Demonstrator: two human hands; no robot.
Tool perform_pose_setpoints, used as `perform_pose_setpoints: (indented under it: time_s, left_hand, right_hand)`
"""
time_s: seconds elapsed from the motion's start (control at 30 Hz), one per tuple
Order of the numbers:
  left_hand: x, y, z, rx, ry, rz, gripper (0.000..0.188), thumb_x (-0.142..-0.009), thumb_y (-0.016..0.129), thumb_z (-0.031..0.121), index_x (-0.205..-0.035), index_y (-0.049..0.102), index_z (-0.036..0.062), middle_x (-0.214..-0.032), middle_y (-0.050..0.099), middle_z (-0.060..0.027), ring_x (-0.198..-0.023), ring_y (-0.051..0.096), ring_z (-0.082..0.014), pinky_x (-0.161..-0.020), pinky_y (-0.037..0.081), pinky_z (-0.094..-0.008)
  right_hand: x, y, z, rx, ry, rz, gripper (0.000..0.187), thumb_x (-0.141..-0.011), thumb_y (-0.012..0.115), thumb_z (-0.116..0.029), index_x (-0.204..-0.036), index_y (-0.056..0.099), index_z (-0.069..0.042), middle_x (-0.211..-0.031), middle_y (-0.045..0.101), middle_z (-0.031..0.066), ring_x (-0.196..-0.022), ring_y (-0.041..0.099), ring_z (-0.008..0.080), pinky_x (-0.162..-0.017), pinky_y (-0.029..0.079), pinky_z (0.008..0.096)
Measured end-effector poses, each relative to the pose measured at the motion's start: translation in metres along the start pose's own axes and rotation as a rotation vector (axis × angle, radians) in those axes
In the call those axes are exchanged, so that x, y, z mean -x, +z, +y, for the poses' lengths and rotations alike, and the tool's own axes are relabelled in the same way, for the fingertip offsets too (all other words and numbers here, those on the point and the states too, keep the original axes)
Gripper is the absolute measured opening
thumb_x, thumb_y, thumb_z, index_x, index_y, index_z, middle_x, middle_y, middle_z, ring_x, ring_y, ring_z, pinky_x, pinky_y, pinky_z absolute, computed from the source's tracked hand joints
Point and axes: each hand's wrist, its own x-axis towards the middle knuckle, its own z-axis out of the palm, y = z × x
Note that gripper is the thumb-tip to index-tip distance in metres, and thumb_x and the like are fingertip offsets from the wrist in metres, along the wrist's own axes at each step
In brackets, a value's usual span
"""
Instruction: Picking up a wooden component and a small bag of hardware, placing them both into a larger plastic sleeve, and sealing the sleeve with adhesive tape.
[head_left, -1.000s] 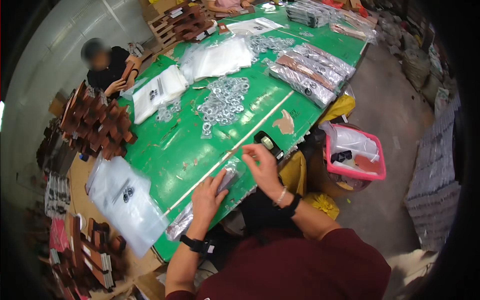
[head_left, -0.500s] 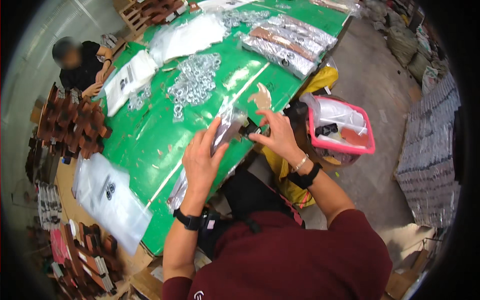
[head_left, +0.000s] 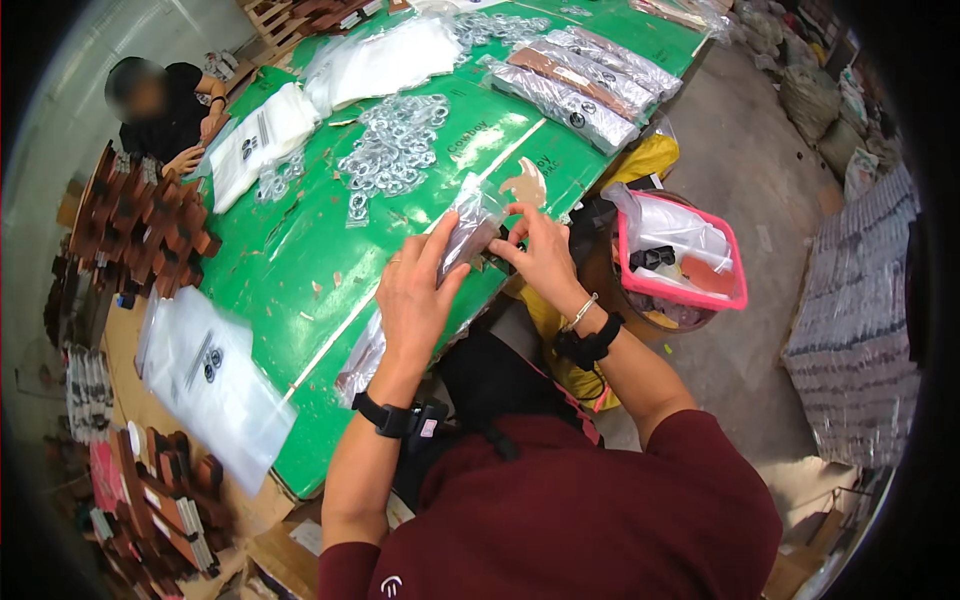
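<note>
A long narrow package in clear plastic lies slantwise near the front edge of the green table. My left hand lies over its middle, thumb on one side and fingers on the other, gripping it. At its far end my right hand pinches the plastic bag's end between thumb and fingers. A dark object at the table edge is mostly hidden under the right hand. Just beyond lies a torn tan scrap. Further off is a heap of small clear packets with metal rings.
Finished-looking wrapped packages lie at the far right. Flat plastic bags hang over the left edge, near stacked red-brown pieces. A pink basket stands on the right. Across the table sits another person.
My right hand has moved left onto the package's end, its fingers closing on the plastic. The package's far end has risen slightly, with my left hand still on it.
</note>
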Motion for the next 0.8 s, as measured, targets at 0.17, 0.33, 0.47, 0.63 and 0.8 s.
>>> perform_pose_setpoints:
  time_s: [0.17,0.33,0.47,0.63,0.8]
  left_hand:
    - [0.0,0.004,-0.001,-0.072,0.054,0.033,0.068,-0.081,0.081,0.021,-0.145,0.057,0.0252,-0.106,0.067,-0.0072,-0.09,0.066,-0.0294,-0.078,0.052,-0.0414]
    - [0.001,0.0,-0.005,-0.081,0.049,0.027,0.069,-0.081,0.081,0.021,-0.145,0.057,0.0253,-0.105,0.066,-0.007,-0.091,0.066,-0.0289,-0.078,0.051,-0.0416]
    - [0.01,-0.001,-0.004,-0.116,0.07,-0.034,0.069,-0.08,0.082,0.021,-0.145,0.058,0.0254,-0.106,0.066,-0.0068,-0.093,0.065,-0.0278,-0.078,0.051,-0.0408]
    - [0.016,-0.002,0.001,-0.148,0.139,-0.007,0.069,-0.079,0.082,0.021,-0.144,0.058,0.026,-0.108,0.066,-0.007,-0.094,0.065,-0.0276,-0.079,0.051,-0.04]
    - [0.019,0.003,0.004,-0.183,0.148,-0.071,0.071,-0.079,0.082,0.022,-0.145,0.057,0.0276,-0.112,0.065,-0.0089,-0.096,0.065,-0.0285,-0.082,0.052,-0.0392]
  right_hand:
    - [-0.004,0.004,-0.003,0.068,-0.017,0.097,0.046,-0.082,0.08,-0.028,-0.12,0.062,-0.011,-0.074,0.061,-0.0009,-0.087,0.062,0.0221,-0.094,0.035,0.0408]
    - [0.013,-0.034,-0.006,-0.33,0.276,-0.074,0.035,-0.089,0.077,-0.023,-0.116,0.064,-0.005,-0.072,0.063,0.0012,-0.074,0.062,0.0129,-0.074,0.047,0.0321]
    - [0.048,-0.061,0.029,-0.631,0.357,-0.177,0.028,-0.095,0.071,-0.016,-0.119,0.065,-0.002,-0.082,0.061,-0.0059,-0.074,0.054,0.0032,-0.07,0.044,0.0222]
    - [0.064,-0.038,0.033,-0.846,0.439,-0.139,0.022,-0.098,0.069,-0.018,-0.116,0.067,-0.005,-0.089,0.061,-0.0076,-0.078,0.052,0.0013,-0.072,0.042,0.0192]
    - [0.061,-0.018,0.031,-0.872,0.516,-0.116,0.015,-0.099,0.07,-0.019,-0.107,0.067,-0.007,-0.081,0.061,-0.0086,-0.071,0.051,0.0004,-0.065,0.039,0.018]
